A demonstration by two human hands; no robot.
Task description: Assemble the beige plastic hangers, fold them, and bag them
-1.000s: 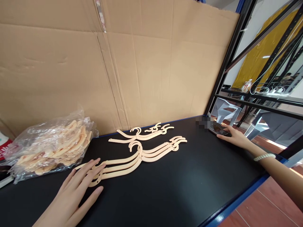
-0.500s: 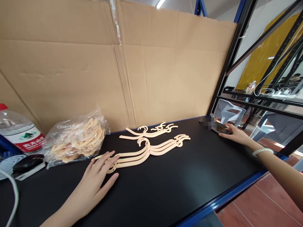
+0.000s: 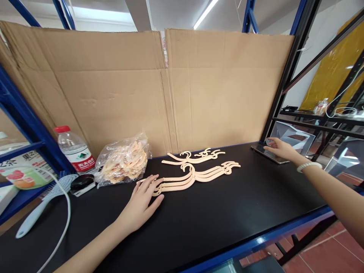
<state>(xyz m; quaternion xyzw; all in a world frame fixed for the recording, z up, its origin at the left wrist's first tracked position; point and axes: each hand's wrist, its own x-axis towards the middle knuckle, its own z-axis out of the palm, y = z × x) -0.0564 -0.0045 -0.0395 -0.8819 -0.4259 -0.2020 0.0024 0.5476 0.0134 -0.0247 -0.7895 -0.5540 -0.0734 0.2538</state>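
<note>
Several beige folding hangers [image 3: 182, 183] lie in a fanned stack in the middle of the black table. My left hand [image 3: 143, 204] rests on their left end, fingers spread. Behind them lies a smaller group of the same hangers [image 3: 193, 159], near the cardboard. A phone [image 3: 267, 154] lies flat at the right end of the table. Over its right part hovers my right hand [image 3: 281, 149], fingers apart and gripping nothing; whether a fingertip touches the screen is unclear.
A clear plastic bag of beige hangers [image 3: 123, 163] stands at the back left. Beside it are a water bottle [image 3: 78, 151], a dark oval object [image 3: 82, 182], a hairbrush [image 3: 48, 197] and a white cable [image 3: 64, 223]. A cardboard wall [image 3: 222, 94] closes the back.
My right hand has let go of the phone and lifted off it; the phone now lies flat. My left hand stays on the hangers. The view has tilted up and turned left.
</note>
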